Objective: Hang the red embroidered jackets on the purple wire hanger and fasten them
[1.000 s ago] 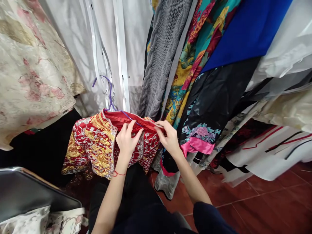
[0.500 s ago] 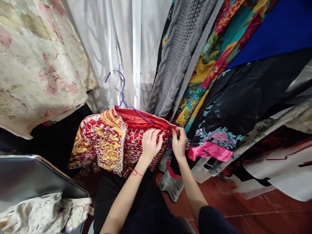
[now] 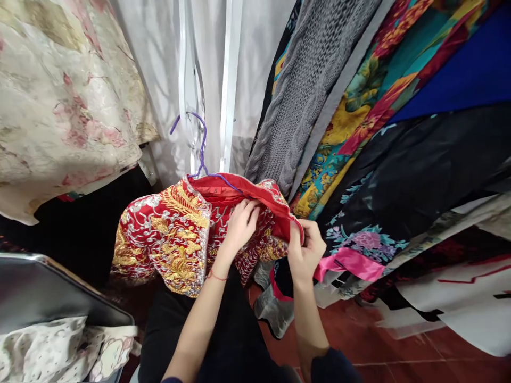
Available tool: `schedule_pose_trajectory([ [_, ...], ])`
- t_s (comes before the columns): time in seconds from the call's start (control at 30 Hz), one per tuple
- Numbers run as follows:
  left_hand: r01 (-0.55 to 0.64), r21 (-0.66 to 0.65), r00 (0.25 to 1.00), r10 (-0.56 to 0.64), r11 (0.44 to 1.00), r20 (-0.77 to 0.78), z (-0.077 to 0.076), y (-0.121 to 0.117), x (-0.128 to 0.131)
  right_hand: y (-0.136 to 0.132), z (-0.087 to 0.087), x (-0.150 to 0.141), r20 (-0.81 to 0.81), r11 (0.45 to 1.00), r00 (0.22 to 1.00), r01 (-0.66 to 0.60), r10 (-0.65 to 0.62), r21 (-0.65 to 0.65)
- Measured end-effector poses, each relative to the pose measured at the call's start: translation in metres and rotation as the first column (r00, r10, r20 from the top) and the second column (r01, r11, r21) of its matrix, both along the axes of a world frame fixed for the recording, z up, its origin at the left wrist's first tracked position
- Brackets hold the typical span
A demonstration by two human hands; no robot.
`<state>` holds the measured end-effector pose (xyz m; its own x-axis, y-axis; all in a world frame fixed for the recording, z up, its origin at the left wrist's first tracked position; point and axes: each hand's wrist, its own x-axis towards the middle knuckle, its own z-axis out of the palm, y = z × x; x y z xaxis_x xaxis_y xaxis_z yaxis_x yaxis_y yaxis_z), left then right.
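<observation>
A red garment [image 3: 171, 234] with gold and silver embroidery hangs on a purple hanger [image 3: 199, 143] in front of me. My left hand [image 3: 239, 226] grips the garment's front near its red-lined top edge, fingers curled into the cloth. My right hand [image 3: 305, 247] pinches the right end of that red edge and holds it folded outward, just left of a pink satin cuff [image 3: 349, 261].
White sheer curtains [image 3: 159, 69] hang behind. At right hang a grey knit [image 3: 303, 90], a floral teal print [image 3: 359, 90], a blue cloth [image 3: 459, 74] and black satin [image 3: 419, 165]. A cream floral fabric [image 3: 59, 106] is at left, a grey case [image 3: 43, 298] lower left, red floor tiles [image 3: 419, 356] below.
My right hand has drawn the garment's right edge down and outward, turning out its red lining. My left hand has shifted slightly up toward the top edge.
</observation>
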<state>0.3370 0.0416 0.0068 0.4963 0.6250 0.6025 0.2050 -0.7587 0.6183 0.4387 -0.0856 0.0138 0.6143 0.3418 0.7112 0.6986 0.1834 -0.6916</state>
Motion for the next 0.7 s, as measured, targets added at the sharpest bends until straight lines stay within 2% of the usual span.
schedule_pose_trajectory([
  [0.03, 0.088, -0.062, 0.994, -0.083, 0.994, 0.077, 0.003, -0.006, -0.009, -0.002, -0.002, 0.0, -0.015, 1.0, 1.0, -0.015, 0.015, -0.012],
  [0.07, 0.134, -0.127, 0.981, -0.114, 0.983, 0.158, 0.005, -0.015, -0.02, -0.003, -0.005, 0.001, -0.03, 0.999, 0.999, -0.028, 0.028, -0.02],
  [0.13, 0.067, -0.21, 0.959, -0.005, 0.975, 0.284, 0.006, -0.039, -0.04, -0.004, -0.01, 0.0, -0.027, 0.996, 0.997, -0.072, 0.071, -0.046],
  [0.23, -0.014, -0.171, 0.946, 0.068, 0.985, 0.316, 0.0, -0.076, -0.058, -0.004, -0.013, -0.01, 0.069, 0.971, 0.976, -0.197, 0.208, -0.138],
  [0.3, -0.094, -0.168, 0.956, 0.136, 0.981, 0.26, -0.006, -0.089, -0.058, -0.006, -0.011, -0.018, 0.15, 0.906, 0.915, -0.328, 0.375, -0.267],
  [0.4, -0.205, -0.211, 0.954, 0.243, 0.956, 0.176, -0.013, -0.087, -0.056, -0.009, -0.001, -0.018, 0.204, 0.723, 0.739, -0.494, 0.642, -0.483],
  [0.43, -0.209, -0.222, 0.954, 0.249, 0.952, 0.168, -0.015, -0.082, -0.056, -0.009, 0.005, -0.015, 0.21, 0.679, 0.687, -0.534, 0.696, -0.504],
  [0.47, -0.193, -0.234, 0.958, 0.235, 0.953, 0.167, -0.015, -0.077, -0.058, -0.008, 0.011, -0.01, 0.227, 0.671, 0.658, -0.566, 0.718, -0.48],
  [0.53, -0.137, -0.255, 0.966, 0.186, 0.957, 0.18, -0.015, -0.069, -0.063, 0.001, 0.025, 0.002, 0.289, 0.748, 0.692, -0.578, 0.662, -0.326],
  [0.6, -0.099, -0.281, 0.966, 0.16, 0.955, 0.203, -0.014, -0.065, -0.067, 0.019, 0.039, 0.015, 0.322, 0.852, 0.789, -0.497, 0.523, -0.166],
  [0.63, -0.088, -0.298, 0.963, 0.157, 0.95, 0.217, -0.014, -0.064, -0.069, 0.031, 0.044, 0.022, 0.309, 0.875, 0.818, -0.458, 0.485, -0.158],
  [0.67, -0.081, -0.314, 0.959, 0.16, 0.946, 0.233, -0.015, -0.064, -0.069, 0.043, 0.048, 0.028, 0.286, 0.87, 0.823, -0.45, 0.491, -0.201],
  [0.7, -0.072, -0.33, 0.955, 0.161, 0.941, 0.251, -0.017, -0.063, -0.068, 0.056, 0.049, 0.035, 0.245, 0.835, 0.806, -0.473, 0.539, -0.281],
])
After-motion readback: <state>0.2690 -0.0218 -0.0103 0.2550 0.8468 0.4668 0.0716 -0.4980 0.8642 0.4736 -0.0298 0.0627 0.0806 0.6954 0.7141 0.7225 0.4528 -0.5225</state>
